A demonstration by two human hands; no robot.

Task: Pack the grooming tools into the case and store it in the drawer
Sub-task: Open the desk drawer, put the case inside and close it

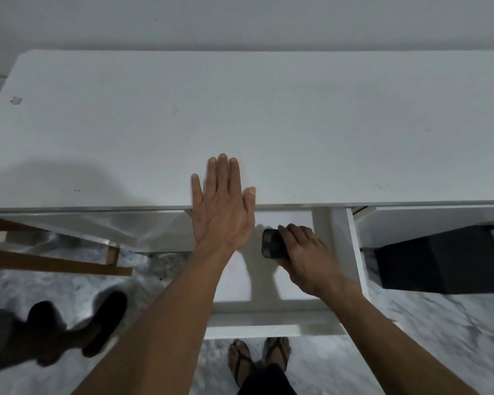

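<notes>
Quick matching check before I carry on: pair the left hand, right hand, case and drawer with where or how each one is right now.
Things:
1. left hand
2. right hand
3. case
4. drawer

States:
A. pulled open under the table
B. dark, held over the inside of the drawer
C. flat, fingers spread, on the front edge of the table
D. closed around the dark case

Pairs: 1-C, 2-D, 3-B, 4-A
</notes>
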